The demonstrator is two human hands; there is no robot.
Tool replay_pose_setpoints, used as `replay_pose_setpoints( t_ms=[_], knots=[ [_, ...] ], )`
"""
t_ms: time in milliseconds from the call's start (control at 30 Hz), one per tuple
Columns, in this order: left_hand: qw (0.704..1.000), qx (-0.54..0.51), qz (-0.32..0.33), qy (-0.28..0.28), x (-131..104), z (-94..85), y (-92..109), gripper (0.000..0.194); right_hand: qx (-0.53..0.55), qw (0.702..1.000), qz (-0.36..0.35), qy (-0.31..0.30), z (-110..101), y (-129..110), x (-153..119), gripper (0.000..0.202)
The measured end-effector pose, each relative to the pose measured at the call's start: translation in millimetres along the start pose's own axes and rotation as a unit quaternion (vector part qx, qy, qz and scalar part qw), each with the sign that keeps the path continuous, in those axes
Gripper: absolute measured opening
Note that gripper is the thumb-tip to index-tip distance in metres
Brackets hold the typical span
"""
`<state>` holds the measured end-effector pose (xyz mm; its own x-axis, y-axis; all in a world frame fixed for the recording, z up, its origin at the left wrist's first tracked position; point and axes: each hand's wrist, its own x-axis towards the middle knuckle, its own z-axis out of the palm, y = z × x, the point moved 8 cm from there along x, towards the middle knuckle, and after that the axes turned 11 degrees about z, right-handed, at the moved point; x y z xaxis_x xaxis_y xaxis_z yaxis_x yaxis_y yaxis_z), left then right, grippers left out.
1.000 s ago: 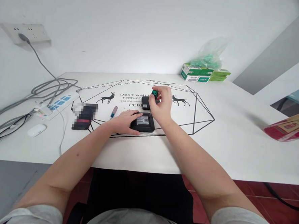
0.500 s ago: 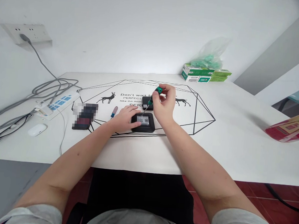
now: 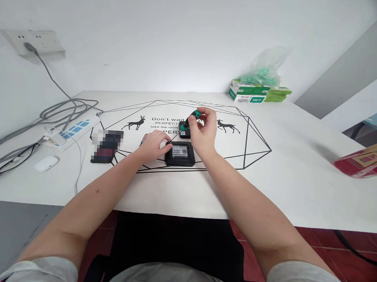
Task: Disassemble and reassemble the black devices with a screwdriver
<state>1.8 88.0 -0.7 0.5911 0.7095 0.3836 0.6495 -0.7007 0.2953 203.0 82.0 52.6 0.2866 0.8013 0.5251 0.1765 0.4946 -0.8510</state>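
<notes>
A flat black square device with a white printed label lies on the mat in front of me. My right hand grips a green-and-black screwdriver, tilted so its thin shaft slopes down left to the device's upper left corner. At that corner, my left hand has thumb and index finger drawn together by the screwdriver's tip. Whatever they pinch is too small to make out. Behind the device sits a second black piece, partly hidden by the screwdriver and right hand. Another screwdriver is mostly covered by my left hand.
To the left are a blurred dark object, a power strip with grey cables, glasses and a white earphone case. Green-and-white boxes stand by the wall. A red-and-tan package is at far right.
The screwdriver's tip has shifted left from the label area to the device's upper left corner. My left hand has slid off the device's left side, its thumb and index finger closing near the tip.
</notes>
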Motion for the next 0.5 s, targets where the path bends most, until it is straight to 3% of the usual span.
replay_pose_setpoints(
  t_ms=[200, 500],
  knots=[
    [1.0, 0.025, -0.007, -0.012, 2, -1.1, 4, 0.02, -0.037, 0.999, -0.007, -0.006, 3, 1, -1, 0.027],
    [0.98, 0.127, -0.149, 0.025, -2, -12.0, -38, 0.024, -0.049, 0.999, -0.013, 0.002, -3, 0, 4, 0.026]
  ],
)
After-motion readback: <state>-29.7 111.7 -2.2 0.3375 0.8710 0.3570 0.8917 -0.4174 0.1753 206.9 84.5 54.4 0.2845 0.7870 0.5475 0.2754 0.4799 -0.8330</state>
